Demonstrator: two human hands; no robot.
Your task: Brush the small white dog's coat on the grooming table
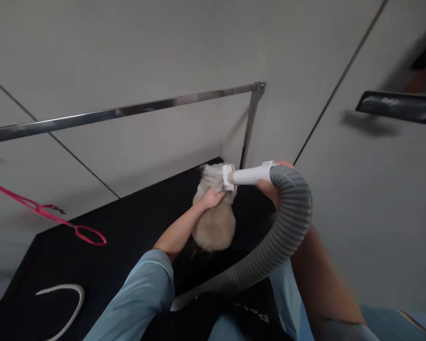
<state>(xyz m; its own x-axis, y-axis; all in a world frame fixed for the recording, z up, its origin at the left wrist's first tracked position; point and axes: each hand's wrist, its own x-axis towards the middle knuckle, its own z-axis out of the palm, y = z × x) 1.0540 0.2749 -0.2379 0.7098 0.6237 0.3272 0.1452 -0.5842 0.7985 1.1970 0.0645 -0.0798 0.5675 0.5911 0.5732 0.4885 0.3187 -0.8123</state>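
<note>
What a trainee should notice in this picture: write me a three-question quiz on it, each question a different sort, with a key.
1. Multiple choice: what does the left hand touch?
A) the metal bar
B) the furry animal
C) the wall handle
2. True or false: the pink cord is apart from the animal.
3. Fill in the colour: the right hand holds a white nozzle joined to a ____ ribbed hose.

Key:
1. B
2. True
3. gray
</note>
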